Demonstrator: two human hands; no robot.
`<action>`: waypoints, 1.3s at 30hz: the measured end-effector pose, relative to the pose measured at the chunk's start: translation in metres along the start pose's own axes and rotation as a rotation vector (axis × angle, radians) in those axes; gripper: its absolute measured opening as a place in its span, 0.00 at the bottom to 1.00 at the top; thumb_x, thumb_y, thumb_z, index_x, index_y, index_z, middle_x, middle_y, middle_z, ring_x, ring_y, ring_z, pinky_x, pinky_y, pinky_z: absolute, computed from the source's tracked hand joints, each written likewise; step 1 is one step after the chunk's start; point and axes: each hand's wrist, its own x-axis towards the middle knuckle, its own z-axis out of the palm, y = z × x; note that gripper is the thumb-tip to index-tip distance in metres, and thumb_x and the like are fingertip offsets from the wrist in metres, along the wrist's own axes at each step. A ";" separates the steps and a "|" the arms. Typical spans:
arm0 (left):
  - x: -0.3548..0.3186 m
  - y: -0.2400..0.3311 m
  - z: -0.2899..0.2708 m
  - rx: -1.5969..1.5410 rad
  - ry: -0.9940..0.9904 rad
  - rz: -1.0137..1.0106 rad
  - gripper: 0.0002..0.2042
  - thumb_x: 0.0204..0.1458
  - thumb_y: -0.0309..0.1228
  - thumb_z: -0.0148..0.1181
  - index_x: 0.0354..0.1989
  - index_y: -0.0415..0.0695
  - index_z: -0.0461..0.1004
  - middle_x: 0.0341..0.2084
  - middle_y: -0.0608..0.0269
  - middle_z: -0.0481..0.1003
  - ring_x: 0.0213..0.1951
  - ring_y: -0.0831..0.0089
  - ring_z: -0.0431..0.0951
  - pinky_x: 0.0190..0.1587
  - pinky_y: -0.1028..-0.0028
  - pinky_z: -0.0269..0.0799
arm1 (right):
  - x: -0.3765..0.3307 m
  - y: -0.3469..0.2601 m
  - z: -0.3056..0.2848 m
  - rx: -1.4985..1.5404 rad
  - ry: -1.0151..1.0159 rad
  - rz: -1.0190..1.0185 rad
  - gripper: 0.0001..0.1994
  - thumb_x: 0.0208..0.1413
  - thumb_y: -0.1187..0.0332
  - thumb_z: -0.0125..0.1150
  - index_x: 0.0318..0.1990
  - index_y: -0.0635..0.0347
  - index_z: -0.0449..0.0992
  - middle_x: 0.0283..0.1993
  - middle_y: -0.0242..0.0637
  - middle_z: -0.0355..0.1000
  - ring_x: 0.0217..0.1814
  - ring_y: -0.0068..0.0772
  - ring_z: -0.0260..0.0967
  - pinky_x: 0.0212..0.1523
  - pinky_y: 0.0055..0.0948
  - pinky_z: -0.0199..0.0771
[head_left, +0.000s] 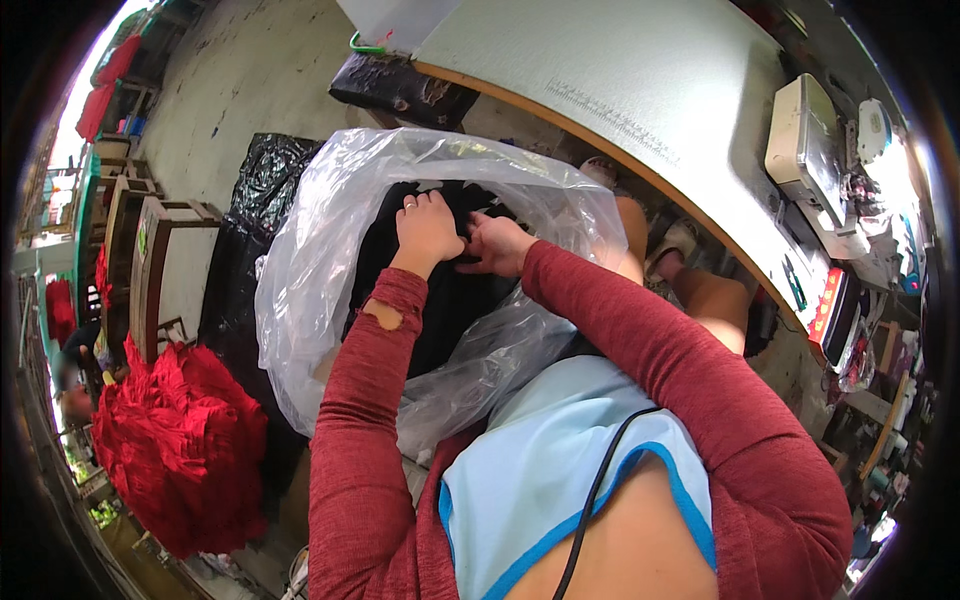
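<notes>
A large clear plastic bag (pixel 320 250) stands open in front of me, filled with black fabric (pixel 450 300). My left hand (pixel 425 228) is pressed onto the black fabric inside the bag's mouth, fingers curled into the cloth. My right hand (pixel 495 245) lies right beside it, gripping the same fabric, the two hands touching. Both forearms wear red sleeves; the left sleeve has a small hole near the wrist.
A pile of red fabric (pixel 180 450) lies at the lower left. Black plastic bags (pixel 255 220) sit behind the clear bag. A pale table (pixel 620 70) curves across the top, with a sewing machine (pixel 815 150) at its right end. Wooden stools (pixel 150 260) stand at far left.
</notes>
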 end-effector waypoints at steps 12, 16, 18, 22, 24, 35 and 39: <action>-0.010 -0.014 -0.013 -0.202 0.301 -0.014 0.27 0.39 0.37 0.67 0.48 0.36 0.67 0.45 0.48 0.72 0.47 0.52 0.73 0.48 0.61 0.71 | -0.026 -0.048 -0.045 -0.326 0.182 -0.084 0.33 0.48 0.85 0.39 0.66 0.59 0.52 0.69 0.38 0.48 0.52 0.43 0.69 0.49 0.35 0.71; -0.033 -0.026 -0.031 -0.341 0.384 0.005 0.31 0.40 0.38 0.67 0.53 0.35 0.66 0.48 0.45 0.70 0.49 0.49 0.71 0.51 0.59 0.68 | -0.040 -0.057 -0.043 -0.389 0.179 -0.039 0.20 0.60 0.73 0.37 0.60 0.64 0.61 0.59 0.46 0.65 0.48 0.42 0.71 0.47 0.36 0.72; -0.043 -0.030 -0.037 -0.360 0.428 0.008 0.31 0.40 0.38 0.67 0.52 0.34 0.67 0.48 0.44 0.70 0.49 0.49 0.71 0.51 0.60 0.68 | -0.054 -0.059 -0.032 -0.509 0.093 0.069 0.19 0.60 0.73 0.41 0.58 0.66 0.63 0.55 0.49 0.68 0.46 0.42 0.73 0.46 0.34 0.74; -0.059 -0.035 -0.039 -0.426 0.506 0.037 0.30 0.41 0.39 0.66 0.52 0.34 0.66 0.47 0.45 0.70 0.48 0.48 0.71 0.50 0.59 0.68 | -0.079 -0.047 -0.010 -0.646 -0.192 0.032 0.19 0.57 0.74 0.50 0.56 0.70 0.65 0.50 0.52 0.72 0.43 0.41 0.75 0.47 0.31 0.77; -0.070 -0.032 -0.041 -0.443 0.536 0.056 0.30 0.41 0.38 0.66 0.52 0.35 0.65 0.47 0.45 0.70 0.48 0.47 0.71 0.49 0.58 0.68 | -0.086 -0.037 -0.005 -0.454 -0.295 -0.037 0.21 0.55 0.75 0.53 0.57 0.70 0.63 0.50 0.51 0.71 0.46 0.41 0.74 0.50 0.33 0.76; -0.138 0.038 -0.053 -0.193 0.675 0.473 0.31 0.36 0.29 0.63 0.55 0.42 0.66 0.56 0.64 0.68 0.42 0.58 0.71 0.49 0.64 0.64 | -0.189 -0.035 0.028 -0.237 -0.052 -0.279 0.48 0.45 0.40 0.64 0.63 0.66 0.50 0.58 0.48 0.61 0.59 0.44 0.63 0.52 0.48 0.71; -0.141 0.044 -0.018 -0.003 0.815 0.577 0.22 0.49 0.35 0.51 0.53 0.41 0.69 0.52 0.60 0.71 0.38 0.59 0.70 0.44 0.63 0.64 | -0.175 -0.015 0.021 -0.361 0.127 -0.255 0.54 0.36 0.44 0.73 0.64 0.68 0.49 0.60 0.47 0.60 0.59 0.40 0.63 0.51 0.44 0.72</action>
